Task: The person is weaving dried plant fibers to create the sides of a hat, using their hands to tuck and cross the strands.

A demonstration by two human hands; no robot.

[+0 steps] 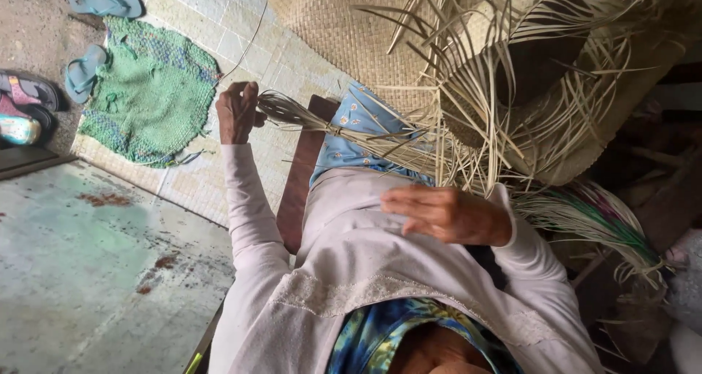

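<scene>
Low in the frame, the right hand (pixel 446 214) rests on the pale shirt at centre, fingers loosely together and clasping nothing. Above it, the half-woven straw mat (pixel 380 38) spreads across the upper right, its loose strands (pixel 497 118) splaying out; these look light, springy and liable to crack if bent sharply. The left hand (pixel 238 111), at upper centre-left, has its fingers closed around a bundle of straw (pixel 292 111), best gripped near its gathered end. Beyond lies a green rug (pixel 146 89).
</scene>
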